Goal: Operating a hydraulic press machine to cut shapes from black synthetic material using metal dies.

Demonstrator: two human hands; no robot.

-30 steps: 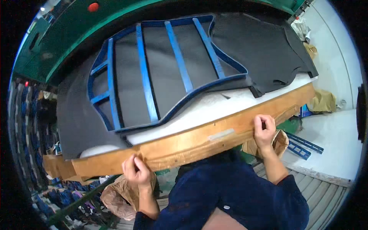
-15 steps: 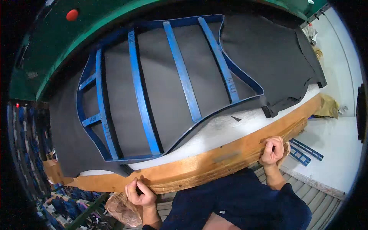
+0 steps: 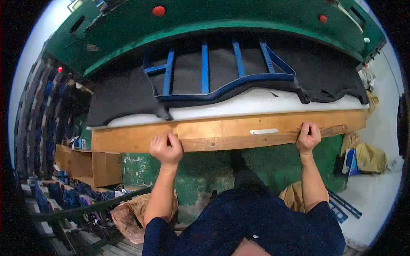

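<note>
My left hand (image 3: 167,147) is closed in a fist at the front edge of a long wooden board (image 3: 200,132). At the right part of the same edge, my right hand (image 3: 308,137) is closed too. Whatever the curled fingers hold is hidden. Behind the board runs a white cutting surface (image 3: 222,103), overlaid by a dark grey sheet (image 3: 117,102) with an uneven near edge. On the sheet rests a large blue metal cutting die (image 3: 205,70) with curved walls and several crossbars. Its far side is in shadow beneath a green machine beam (image 3: 239,19).
Red round knobs (image 3: 159,11) sit on the beam. An open cardboard box (image 3: 87,164) stands at left, near racks of blue dies (image 3: 40,102). Brown bags (image 3: 128,217) lie below my left forearm. Further blue metal pieces (image 3: 346,205) lean at lower right.
The board, sheet and blue die have moved away from me, with the die now partly under the green beam. Both arms have stretched forward, fists still closed. My view has shifted too.
</note>
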